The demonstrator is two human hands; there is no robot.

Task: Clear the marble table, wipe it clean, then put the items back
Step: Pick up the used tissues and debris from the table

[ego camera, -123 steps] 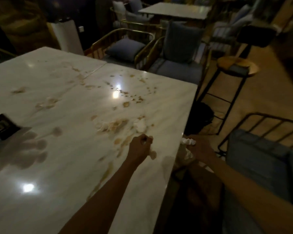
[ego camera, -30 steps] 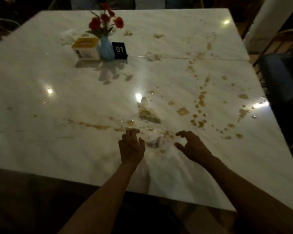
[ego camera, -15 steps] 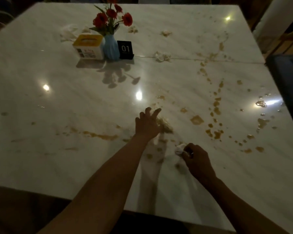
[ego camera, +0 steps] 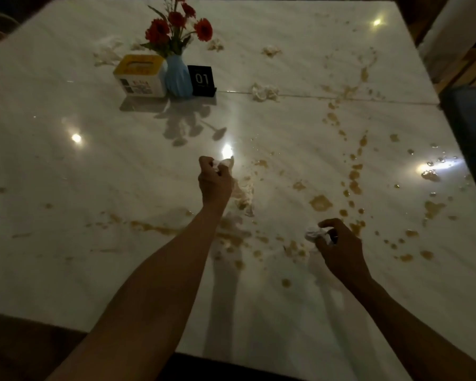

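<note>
The left hand (ego camera: 214, 180) grips a crumpled tissue (ego camera: 222, 163). A soggy tissue wad (ego camera: 243, 195) lies just right of it on the marble table (ego camera: 66, 188), its long axis running away from the person. The right hand (ego camera: 338, 247), farther off, pinches another tissue ball (ego camera: 313, 234).

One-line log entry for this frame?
stage: clearing | left hand: grips crumpled tissue | right hand: grips tissue wad | marble table: stained, vase still there
</note>
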